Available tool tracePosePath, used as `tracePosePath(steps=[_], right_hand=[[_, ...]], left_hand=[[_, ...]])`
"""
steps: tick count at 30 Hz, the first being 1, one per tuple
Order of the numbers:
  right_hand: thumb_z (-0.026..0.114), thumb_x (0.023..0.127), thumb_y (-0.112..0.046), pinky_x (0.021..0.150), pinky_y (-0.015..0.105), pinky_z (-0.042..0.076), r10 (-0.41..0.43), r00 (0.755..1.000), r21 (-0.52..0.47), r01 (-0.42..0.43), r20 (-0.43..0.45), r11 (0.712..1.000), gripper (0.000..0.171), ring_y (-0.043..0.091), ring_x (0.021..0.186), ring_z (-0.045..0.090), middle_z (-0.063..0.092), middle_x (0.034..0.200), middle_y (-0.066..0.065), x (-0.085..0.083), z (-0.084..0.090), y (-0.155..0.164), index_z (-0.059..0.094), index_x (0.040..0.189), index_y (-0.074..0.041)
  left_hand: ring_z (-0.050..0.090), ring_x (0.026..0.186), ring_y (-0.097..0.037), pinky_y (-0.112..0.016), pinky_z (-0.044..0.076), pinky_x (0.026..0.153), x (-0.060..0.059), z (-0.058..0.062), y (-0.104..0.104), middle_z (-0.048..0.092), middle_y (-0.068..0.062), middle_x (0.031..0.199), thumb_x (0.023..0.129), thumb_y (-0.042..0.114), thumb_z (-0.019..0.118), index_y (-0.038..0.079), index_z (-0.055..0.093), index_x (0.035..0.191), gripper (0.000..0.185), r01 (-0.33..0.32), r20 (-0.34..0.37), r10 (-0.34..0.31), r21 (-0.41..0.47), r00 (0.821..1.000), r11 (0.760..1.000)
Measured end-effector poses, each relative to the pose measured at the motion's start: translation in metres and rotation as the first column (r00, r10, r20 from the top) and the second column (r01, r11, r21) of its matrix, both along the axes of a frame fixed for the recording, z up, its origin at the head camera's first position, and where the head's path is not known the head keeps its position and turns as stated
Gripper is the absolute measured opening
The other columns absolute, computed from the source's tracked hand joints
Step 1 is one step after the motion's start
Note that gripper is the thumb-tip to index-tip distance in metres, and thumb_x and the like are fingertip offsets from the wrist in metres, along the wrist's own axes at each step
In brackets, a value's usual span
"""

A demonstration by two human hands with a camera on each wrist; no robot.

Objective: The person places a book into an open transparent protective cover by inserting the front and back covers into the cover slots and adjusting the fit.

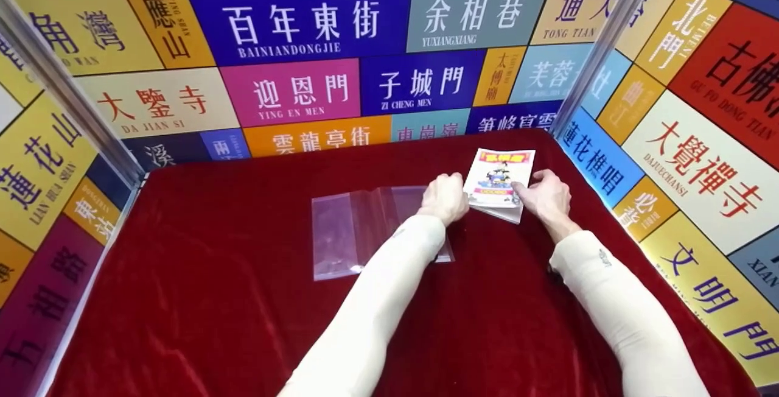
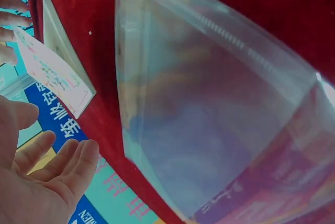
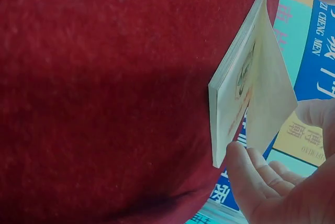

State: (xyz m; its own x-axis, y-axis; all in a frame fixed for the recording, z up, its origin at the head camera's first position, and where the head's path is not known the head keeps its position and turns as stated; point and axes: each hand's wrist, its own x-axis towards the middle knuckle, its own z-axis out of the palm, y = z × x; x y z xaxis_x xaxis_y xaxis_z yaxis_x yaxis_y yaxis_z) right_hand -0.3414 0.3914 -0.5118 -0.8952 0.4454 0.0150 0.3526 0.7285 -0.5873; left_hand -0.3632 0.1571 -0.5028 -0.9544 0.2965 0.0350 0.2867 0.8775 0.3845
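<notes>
"What's nearest?"

"Two pale sleeves [image 1: 377, 312] are stretching over a red cloth [image 1: 201, 312], the left one crossing a clear plastic cover [image 1: 331, 238] that's lying there."

"And the hands?"

"The left hand [image 1: 444, 199] is hanging just beside a booklet [image 1: 494, 165], fingers loosely bent, grasping nothing. The right hand [image 1: 549, 199] is pinching the booklet's front cover [image 3: 272, 77], thumb on its outer face."

"Where's the booklet sitting?"

"It's sitting on the cloth between the hands, right of the plastic cover, its front cover tilting up off the pages [image 3: 230, 98]. Beyond, a wall of coloured signs [image 1: 292, 13] is standing."

"So which step are we seeing?"

"I'm judging that the right hand is opening the booklet, perhaps for fitting the plastic cover."

"What's the next move calling for?"

"Probably it's calling for the free left hand to steady the pages while the right is holding that thin cover without creasing it."
</notes>
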Motion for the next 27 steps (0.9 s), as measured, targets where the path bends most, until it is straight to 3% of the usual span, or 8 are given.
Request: tracePosePath(steps=[3, 7, 9, 12, 17, 19, 22, 27], right_hand=[[0.075, 0.098, -0.05, 0.109, 0.053, 0.06, -0.029, 0.999, -0.034, 0.03, 0.026, 0.999, 0.074, 0.043, 0.123, 0.076, 0.078, 0.136, 0.025, -0.002, -0.001, 0.003, 0.059, 0.152, -0.002], [0.076, 0.098, -0.047, 0.079, 0.036, 0.07, -0.064, 0.995, -0.128, 0.074, 0.077, 0.989, 0.076, 0.028, 0.075, 0.082, 0.069, 0.145, 0.032, -0.008, -0.006, 0.006, 0.057, 0.154, 0.0], [0.077, 0.098, -0.043, 0.069, 0.035, 0.07, -0.079, 0.992, -0.196, 0.097, 0.097, 0.976, 0.074, 0.021, 0.065, 0.079, 0.064, 0.15, 0.032, -0.009, -0.008, 0.007, 0.056, 0.154, 0.0], [0.078, 0.097, -0.039, 0.069, 0.033, 0.071, -0.09, 0.989, -0.275, 0.12, 0.12, 0.954, 0.074, 0.014, 0.07, 0.077, 0.066, 0.143, 0.028, -0.008, -0.011, 0.008, 0.055, 0.155, 0.001], [0.081, 0.096, -0.038, 0.073, 0.034, 0.071, -0.099, 0.987, -0.34, 0.138, 0.128, 0.93, 0.071, 0.012, 0.079, 0.077, 0.074, 0.106, 0.011, -0.006, -0.013, 0.009, 0.056, 0.151, 0.001], [0.082, 0.096, -0.037, 0.074, 0.034, 0.071, -0.104, 0.986, -0.352, 0.143, 0.129, 0.925, 0.069, 0.011, 0.078, 0.076, 0.074, 0.1, 0.008, -0.005, -0.014, 0.009, 0.058, 0.148, 0.001], [0.083, 0.095, -0.036, 0.074, 0.034, 0.071, -0.111, 0.985, -0.362, 0.153, 0.133, 0.919, 0.066, 0.01, 0.078, 0.076, 0.075, 0.102, 0.008, -0.004, -0.014, 0.009, 0.06, 0.145, 0.001], [0.084, 0.093, -0.031, 0.075, 0.033, 0.071, -0.118, 0.982, -0.368, 0.164, 0.145, 0.915, 0.064, 0.011, 0.084, 0.076, 0.072, 0.117, 0.012, -0.005, -0.014, 0.007, 0.061, 0.145, 0.0]], left_hand=[[0.077, 0.128, -0.029, -0.042, 0.065, 0.106, -0.001, -0.003, 0.006, 0.077, -0.011, 0.136, 0.108, 0.028, 0.063, 0.012, 0.07, 0.138, 0.034, -0.003, 0.015, 0.003, 0.01, 1.0, 1.0], [0.074, 0.131, -0.03, -0.041, 0.064, 0.109, -0.001, -0.008, 0.014, 0.074, -0.012, 0.138, 0.11, 0.03, 0.062, 0.012, 0.067, 0.144, 0.038, 0.008, 0.022, -0.008, 0.008, 1.0, 1.0], [0.073, 0.131, -0.03, -0.041, 0.064, 0.11, -0.001, -0.011, 0.018, 0.073, -0.012, 0.139, 0.111, 0.032, 0.06, 0.013, 0.065, 0.146, 0.04, 0.017, 0.021, -0.017, -0.001, 1.0, 1.0], [0.071, 0.132, -0.029, -0.042, 0.064, 0.109, 0.001, -0.016, 0.025, 0.07, -0.012, 0.142, 0.113, 0.036, 0.058, 0.015, 0.064, 0.15, 0.043, 0.021, 0.03, -0.02, -0.019, 0.999, 1.0], [0.064, 0.139, -0.029, -0.042, 0.061, 0.113, 0.002, -0.023, 0.034, 0.064, -0.012, 0.15, 0.116, 0.043, 0.052, 0.019, 0.059, 0.159, 0.05, 0.024, 0.09, -0.021, -0.032, 0.996, 0.999], [0.063, 0.14, -0.03, -0.042, 0.061, 0.113, 0.003, -0.027, 0.039, 0.064, -0.013, 0.15, 0.117, 0.045, 0.048, 0.018, 0.06, 0.159, 0.05, 0.023, 0.102, -0.02, -0.024, 0.995, 0.999], [0.066, 0.134, -0.031, -0.043, 0.063, 0.107, 0.0, -0.036, 0.046, 0.069, -0.013, 0.143, 0.117, 0.045, 0.048, 0.017, 0.069, 0.148, 0.047, 0.004, 0.076, -0.003, -0.008, 0.997, 1.0], [0.067, 0.129, -0.034, -0.046, 0.064, 0.103, -0.005, -0.035, 0.048, 0.075, -0.014, 0.136, 0.115, 0.042, 0.053, 0.012, 0.077, 0.134, 0.043, -0.04, 0.085, 0.038, 0.029, 0.996, 0.999]])
